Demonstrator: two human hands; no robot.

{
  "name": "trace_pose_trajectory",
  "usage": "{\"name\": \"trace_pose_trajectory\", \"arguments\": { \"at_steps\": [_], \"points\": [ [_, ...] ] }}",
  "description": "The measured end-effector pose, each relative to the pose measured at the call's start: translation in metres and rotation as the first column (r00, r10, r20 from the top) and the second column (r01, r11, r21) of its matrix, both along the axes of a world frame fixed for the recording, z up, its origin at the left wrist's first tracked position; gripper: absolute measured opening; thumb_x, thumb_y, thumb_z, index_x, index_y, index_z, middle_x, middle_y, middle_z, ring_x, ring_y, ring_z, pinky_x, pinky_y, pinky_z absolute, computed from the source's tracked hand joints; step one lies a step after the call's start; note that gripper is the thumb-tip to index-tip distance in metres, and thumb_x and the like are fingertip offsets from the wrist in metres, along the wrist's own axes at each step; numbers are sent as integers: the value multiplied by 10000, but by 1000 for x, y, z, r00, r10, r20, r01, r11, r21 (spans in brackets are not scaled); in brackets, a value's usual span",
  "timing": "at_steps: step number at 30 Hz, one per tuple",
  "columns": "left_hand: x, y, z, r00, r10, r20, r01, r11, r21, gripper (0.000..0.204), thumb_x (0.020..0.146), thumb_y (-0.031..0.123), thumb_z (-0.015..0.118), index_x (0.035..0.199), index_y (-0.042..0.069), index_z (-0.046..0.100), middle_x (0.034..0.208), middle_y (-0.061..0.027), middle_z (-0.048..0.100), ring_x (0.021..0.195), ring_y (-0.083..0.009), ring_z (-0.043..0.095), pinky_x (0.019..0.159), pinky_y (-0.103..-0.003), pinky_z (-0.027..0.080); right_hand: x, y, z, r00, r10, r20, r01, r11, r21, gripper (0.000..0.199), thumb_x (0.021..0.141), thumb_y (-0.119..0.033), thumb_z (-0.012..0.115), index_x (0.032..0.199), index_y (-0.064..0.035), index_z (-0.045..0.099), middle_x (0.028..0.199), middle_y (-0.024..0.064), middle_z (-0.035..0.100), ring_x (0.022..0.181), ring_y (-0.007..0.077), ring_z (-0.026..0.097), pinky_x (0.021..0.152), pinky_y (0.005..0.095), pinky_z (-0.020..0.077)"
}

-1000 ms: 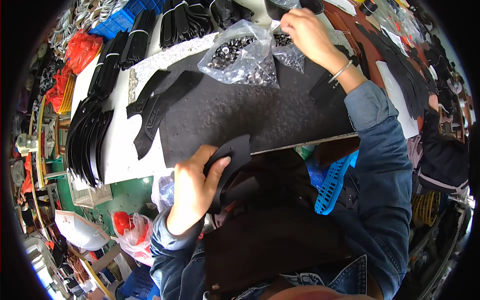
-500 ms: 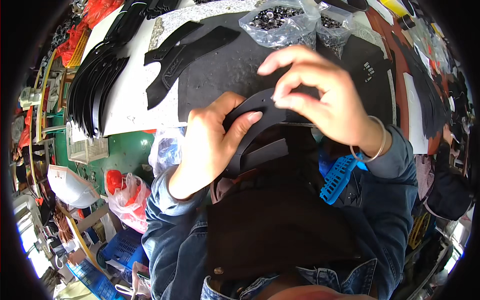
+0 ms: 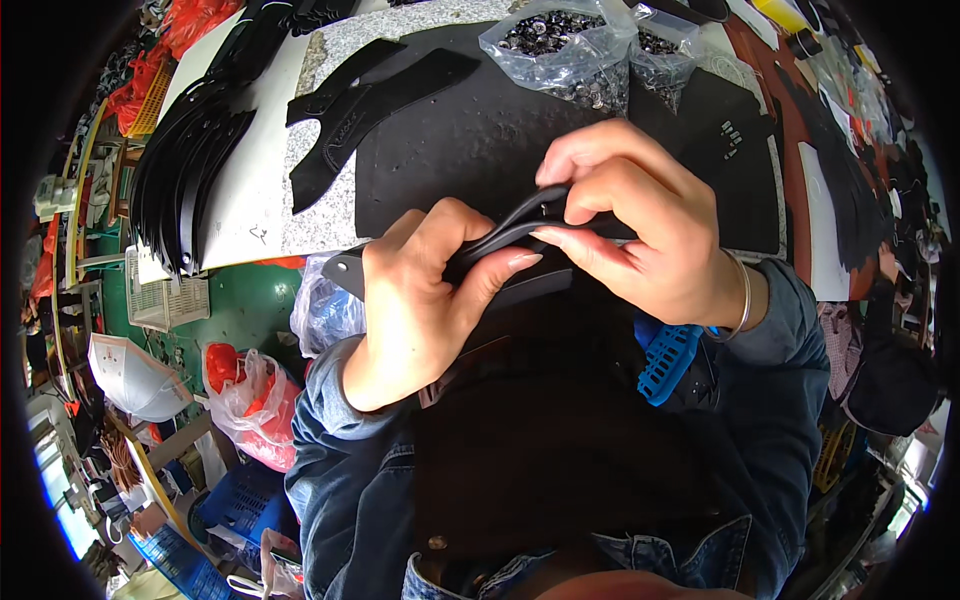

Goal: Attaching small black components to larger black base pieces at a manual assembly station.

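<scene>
A curved black leather piece (image 3: 505, 235) sits at the centre of the frame, held in front of the near edge of the counter (image 3: 300, 215). The left hand (image 3: 420, 300) wraps around its left part, fingers clamped on it with the thumb pressed along the top. The right hand (image 3: 640, 235) pinches the piece's right end between thumb and fingers. Behind them a black mat (image 3: 470, 140) covers the counter, with two clear bags of small dark metal parts (image 3: 565, 45) at the upper centre, flat black cut-outs (image 3: 365, 100) to the upper left, and a fanned stack of black strips (image 3: 190, 150) further left.
</scene>
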State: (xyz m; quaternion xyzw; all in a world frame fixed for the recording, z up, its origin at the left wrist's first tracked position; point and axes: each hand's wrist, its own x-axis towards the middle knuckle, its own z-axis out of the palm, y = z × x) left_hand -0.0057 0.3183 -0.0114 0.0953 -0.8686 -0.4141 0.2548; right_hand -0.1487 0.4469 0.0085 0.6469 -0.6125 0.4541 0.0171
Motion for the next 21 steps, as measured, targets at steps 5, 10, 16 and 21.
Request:
{"name": "trace_pose_trajectory", "arguments": {
  "at_steps": [5,10,16,21],
  "points": [
    [-5,-2,-10,998,-33,-48,35,998,55,270,701,151,761,829,14,566,668,-93,612,573,-177,594,520,-283,454,3,-3,-4,999,-14,38,14,1000,23,228,654,38,724,733,-14,516,782,112,587,648,201,605,553,266,477],
    [-7,-3,-17,998,-21,-65,35,972,231,244,752,91,725,863,3,526,715,-109,639,604,-128,618,547,-234,459,-24,-28,-3,984,64,165,-99,972,213,109,776,-113,629,800,-19,582,711,127,602,664,276,606,563,346,466],
    [-5,-5,-13,996,-33,78,17,980,198,207,762,31,700,850,10,514,688,-107,620,645,-149,648,566,-243,473,-115,-72,-11,728,-293,-620,441,892,95,91,761,-71,509,719,-31,579,766,122,597,771,307,567,719,380,445],
    [-6,-9,-18,996,-45,80,27,975,220,215,756,37,707,848,8,515,711,-110,619,651,-163,652,565,-251,481,-132,-83,-32,555,-164,-815,552,806,214,167,695,-58,575,850,-45,636,808,70,590,907,232,584,778,316,484]
  ]
}}
